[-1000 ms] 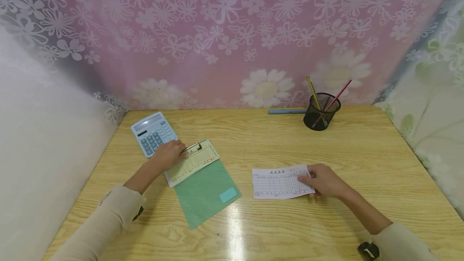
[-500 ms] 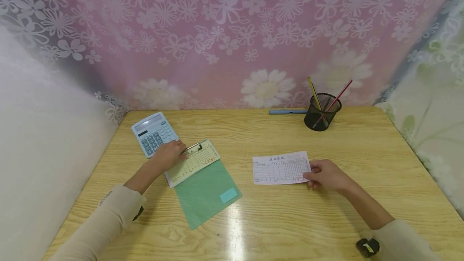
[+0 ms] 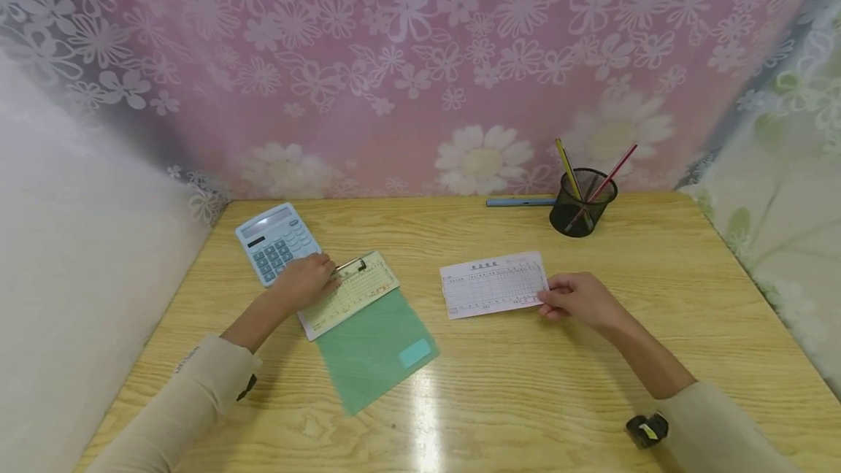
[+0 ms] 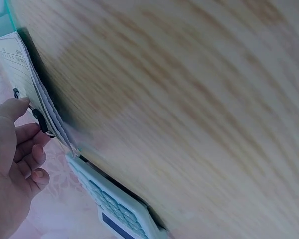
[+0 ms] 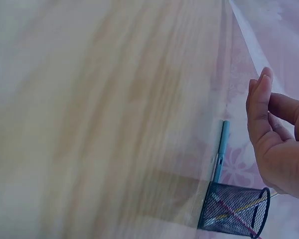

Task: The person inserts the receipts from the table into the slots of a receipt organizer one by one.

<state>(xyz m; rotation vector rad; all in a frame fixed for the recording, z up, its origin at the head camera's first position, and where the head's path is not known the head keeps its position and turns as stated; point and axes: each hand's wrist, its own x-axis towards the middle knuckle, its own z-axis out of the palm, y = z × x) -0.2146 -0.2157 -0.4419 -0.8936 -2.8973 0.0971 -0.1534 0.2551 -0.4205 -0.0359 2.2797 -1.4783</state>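
Observation:
My left hand (image 3: 304, 282) pinches the metal clip (image 3: 347, 266) of a green clipboard (image 3: 368, 349) between thumb and fingers. Yellowish printed form sheets (image 3: 358, 290) lie under the clip, their edges slightly fanned in the left wrist view. A small light-blue label (image 3: 415, 354) marks the board's lower right. To the right, my right hand (image 3: 585, 301) holds a white printed form slip (image 3: 493, 285) by its right end, thumb on top and fingers behind. This slip is apart from the clipboard.
A light-blue calculator (image 3: 279, 243) lies just behind my left hand, close to the clipboard's top. Toward the back right stands a black mesh pen cup (image 3: 583, 203) with pencils, a blue pen (image 3: 520, 202) beside it. A floral curtain (image 3: 420, 79) borders the wooden table (image 3: 591, 414).
My right hand has moved the white slip away from me, and lately a little to the left. The slip is now slightly tilted. My left hand stays at the clip.

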